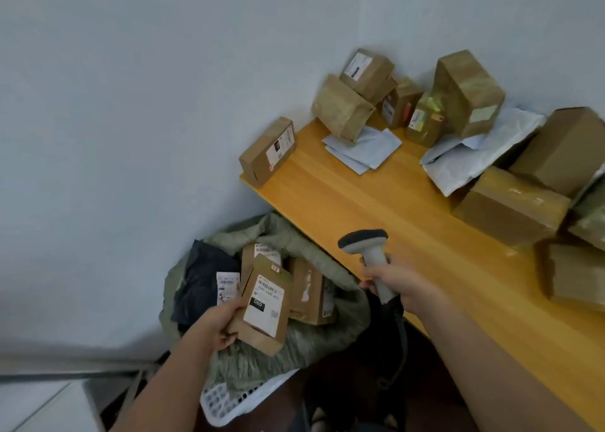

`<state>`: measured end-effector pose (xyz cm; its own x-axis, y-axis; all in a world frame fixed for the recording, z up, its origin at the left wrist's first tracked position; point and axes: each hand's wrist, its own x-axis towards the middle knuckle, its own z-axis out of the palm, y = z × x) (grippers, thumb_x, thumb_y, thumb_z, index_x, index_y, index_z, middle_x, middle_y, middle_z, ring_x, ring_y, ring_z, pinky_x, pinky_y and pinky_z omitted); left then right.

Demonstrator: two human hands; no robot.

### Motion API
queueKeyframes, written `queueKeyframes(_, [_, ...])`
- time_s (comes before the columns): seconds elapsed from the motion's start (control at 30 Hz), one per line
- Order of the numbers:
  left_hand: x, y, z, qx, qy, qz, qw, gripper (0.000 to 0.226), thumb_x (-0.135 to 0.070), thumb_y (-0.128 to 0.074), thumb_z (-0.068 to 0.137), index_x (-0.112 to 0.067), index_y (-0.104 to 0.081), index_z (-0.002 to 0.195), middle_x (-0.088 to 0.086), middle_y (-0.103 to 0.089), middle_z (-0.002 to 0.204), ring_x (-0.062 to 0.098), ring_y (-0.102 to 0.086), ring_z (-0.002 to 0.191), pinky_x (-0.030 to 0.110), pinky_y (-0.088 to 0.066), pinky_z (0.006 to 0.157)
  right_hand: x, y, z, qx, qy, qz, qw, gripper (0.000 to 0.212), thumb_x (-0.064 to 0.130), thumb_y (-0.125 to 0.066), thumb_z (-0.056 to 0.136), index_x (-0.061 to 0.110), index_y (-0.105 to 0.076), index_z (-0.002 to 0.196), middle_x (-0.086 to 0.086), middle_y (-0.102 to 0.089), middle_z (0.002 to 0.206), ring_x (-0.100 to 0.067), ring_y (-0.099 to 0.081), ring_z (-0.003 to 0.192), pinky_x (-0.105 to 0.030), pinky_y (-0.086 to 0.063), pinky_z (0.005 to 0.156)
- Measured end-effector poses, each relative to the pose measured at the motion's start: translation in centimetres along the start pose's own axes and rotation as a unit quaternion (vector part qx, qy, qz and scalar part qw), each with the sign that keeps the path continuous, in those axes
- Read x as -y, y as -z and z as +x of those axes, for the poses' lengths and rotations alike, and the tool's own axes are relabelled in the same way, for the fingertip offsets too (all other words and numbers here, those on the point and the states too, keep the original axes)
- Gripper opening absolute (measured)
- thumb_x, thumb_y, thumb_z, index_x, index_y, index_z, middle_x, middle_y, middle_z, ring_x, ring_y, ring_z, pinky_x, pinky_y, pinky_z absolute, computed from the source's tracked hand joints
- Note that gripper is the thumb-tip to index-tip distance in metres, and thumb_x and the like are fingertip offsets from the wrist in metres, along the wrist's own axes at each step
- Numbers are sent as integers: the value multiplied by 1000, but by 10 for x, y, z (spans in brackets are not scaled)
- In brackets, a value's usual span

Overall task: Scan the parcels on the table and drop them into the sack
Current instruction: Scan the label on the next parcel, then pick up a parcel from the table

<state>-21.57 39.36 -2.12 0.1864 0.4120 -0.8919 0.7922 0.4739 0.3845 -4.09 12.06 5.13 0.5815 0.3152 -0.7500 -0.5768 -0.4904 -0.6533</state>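
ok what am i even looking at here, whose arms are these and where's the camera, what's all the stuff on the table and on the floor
There is no machine here. The single picture comes from a camera worn on a person's head, looking forward and down, so the two bare arms are that person's own.

The left hand has a grip on a flat brown parcel with a white label, held over the open green sack on the floor. Other parcels already lie inside the sack.

The right hand has a grip on a grey handheld scanner, its head pointing up and away.

On the wooden table cardboard boxes and pale mailing bags are piled along the wall, apparently waiting to be scanned.
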Motion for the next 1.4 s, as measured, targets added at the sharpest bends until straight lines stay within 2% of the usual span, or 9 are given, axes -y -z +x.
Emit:
queueKeyframes(0.13, [17,-1,31,22,-7,-2,1000,23,-18,-61,92,-9,-65,113,9,-69,100,20,-61,83,28,-45,60,-52,-22,32,9,-27,-13,1000,57,9,-66,91,15,-41,141,-10,-61,111,-23,-65,81,-32,-55,62])
queueKeyframes(0.23, [24,-11,52,33,-8,-71,997,16,-13,-58,95,-10,-62,110,7,-68,95,19,-62,84,29,-47,62,-78,-32,54,4,-32,-44,998,67,12,-67,90,14,-35,148,-3,-29,154,-23,-59,102,-25,-54,61])
queueKeyframes(0.33, [25,-22,69,33,-12,-139,990,16,-13,-63,93,-9,-64,108,9,-69,104,20,-64,91,30,-50,67,-90,-41,74,-25,0,-135,991,60,15,-64,93,8,-38,147,11,2,160,-21,-28,137,-19,-38,87])
queueKeyframes(0.57, [32,-42,92,17,-5,-250,968,44,-6,-64,92,-7,-50,134,8,-53,124,20,-52,111,36,-51,95,-93,-51,92,-47,21,-245,968,59,15,-63,94,6,-38,146,1,-10,155,-23,-29,136,-28,-35,96])
queueKeyframes(0.7, [57,-48,88,-34,51,-236,970,44,-3,-56,95,-2,-44,137,16,-52,125,27,-54,92,38,-52,74,-94,-53,94,-48,2,-342,939,66,26,-65,91,18,-35,150,-4,-12,159,-33,-15,144,-42,-24,113])
queueKeyframes(0.83, [87,-39,90,-77,86,-241,964,37,-12,-49,98,-1,-48,133,11,-58,107,26,-54,106,45,-49,87,-95,-53,97,-31,-31,-385,922,63,28,-64,90,23,-38,148,-8,-14,161,-36,-9,146,-50,-19,115])
queueKeyframes(0.93, [125,-15,142,-119,88,-277,949,55,-28,-62,77,-10,-57,128,13,-67,115,32,-68,98,37,-57,64,-102,-50,102,-29,-26,-333,942,55,23,-67,87,21,-47,138,-8,-41,148,-32,-38,133,-49,-36,108])
queueKeyframes(1.13, [104,1,108,-248,66,-348,902,75,-31,-85,65,-7,-54,129,6,-61,122,29,-63,102,40,-57,79,-93,-43,87,-5,-15,-191,982,23,12,-68,90,15,-54,108,0,-60,96,-13,-58,83,-27,-46,63])
queueKeyframes(1.4, [68,27,68,-333,-2,-371,867,76,-52,-63,88,-2,-40,141,16,-52,135,34,-54,121,44,-47,99,-47,-64,75,-29,39,57,997,35,1,-71,85,5,-55,116,-8,-64,73,-20,-62,66,-36,-51,68])
